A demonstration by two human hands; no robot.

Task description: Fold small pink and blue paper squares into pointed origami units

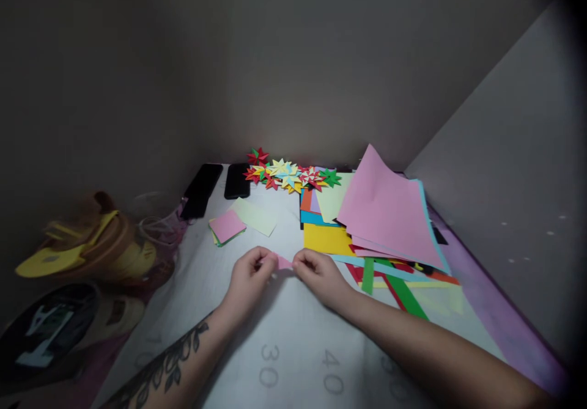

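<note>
A small folded piece of pink paper (284, 263) is stretched between my two hands, just above the white sheet. My left hand (250, 274) pinches its left end, with the fingers curled in. At the right end, my right hand (318, 274) closes thumb and fingers on the tip. Much of the paper is covered by my fingers, so its full shape is hidden. Beyond my left hand lies a stack of small square papers (228, 225), pink on top, beside a pale green paper strip (257, 216).
Folded paper stars (288, 173) in several colours lie along the back wall. Large pink sheets (389, 213) cover coloured paper and cut strips (403, 293) at right. Two dark phones (237, 181) lie back left. A brown-yellow bag-like item (92, 244) stands at the left edge.
</note>
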